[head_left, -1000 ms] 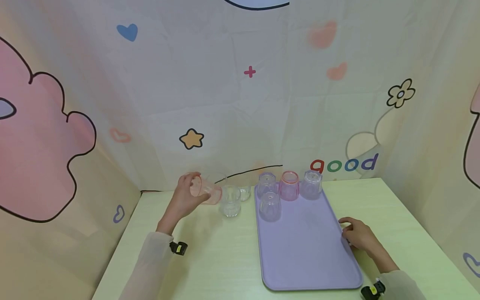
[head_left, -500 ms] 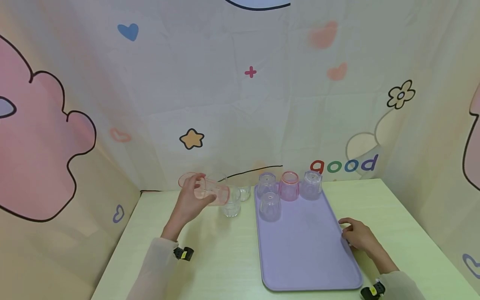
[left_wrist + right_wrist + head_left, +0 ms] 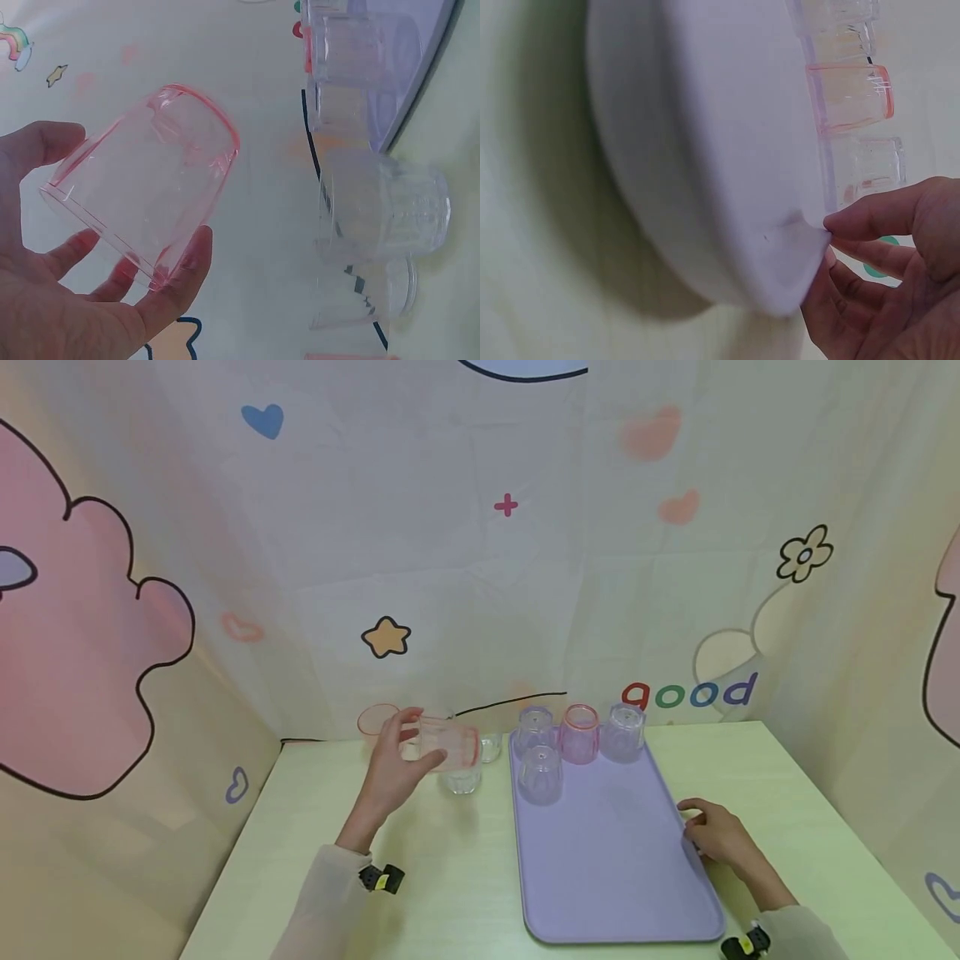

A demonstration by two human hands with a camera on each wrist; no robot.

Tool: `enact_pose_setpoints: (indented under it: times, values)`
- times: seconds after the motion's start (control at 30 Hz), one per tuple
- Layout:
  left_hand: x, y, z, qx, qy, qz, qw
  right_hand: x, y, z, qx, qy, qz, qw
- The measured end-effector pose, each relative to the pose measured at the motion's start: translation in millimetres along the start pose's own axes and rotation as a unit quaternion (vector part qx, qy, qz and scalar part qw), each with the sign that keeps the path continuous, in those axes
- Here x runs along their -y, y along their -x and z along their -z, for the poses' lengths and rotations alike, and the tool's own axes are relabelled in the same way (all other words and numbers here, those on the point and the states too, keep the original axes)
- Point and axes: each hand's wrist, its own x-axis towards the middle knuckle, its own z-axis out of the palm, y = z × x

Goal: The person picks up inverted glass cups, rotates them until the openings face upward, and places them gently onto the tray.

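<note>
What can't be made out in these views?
Head: most of the leftmost pink glass, behind the left grip.
Head: upper part of the front clear glass, obscured by the held pink glass.
Left wrist: most of the tray, cut off by the top edge.
Right wrist: tray's near side, blurred.

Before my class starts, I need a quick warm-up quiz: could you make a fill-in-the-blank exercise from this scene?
1. The left hand holds a tilted glass tinted ____.
2. The glasses on the tray whose edge the right hand pinches number ____.
3. In the tray's far row, a pink glass stands ____ two others.

Missing words: pink; four; between.
</note>
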Motion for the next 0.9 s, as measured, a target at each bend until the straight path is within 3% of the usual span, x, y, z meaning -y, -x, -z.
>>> enact_pose_setpoints:
  times: [0.27, 0.47, 0.9]
  values:
    - [-6.1, 4.3, -9.3, 0.009, 0.050, 0.006, 0.9987, -1, -1.0, -1, -0.006, 0.000, 0.002, 1.0000]
    - [-9.4, 10.0, -18.8, 0.039, 0.142, 0.025, 0.9888, -1, -0.9, -2, -0.007, 0.000, 0.000, 1.0000]
    - [-12.7, 23.1, -41.4, 0.040, 0.212, 0.022, 0.9761, 1, 0.6, -2, -0.014, 0.022, 0.008, 0.9996]
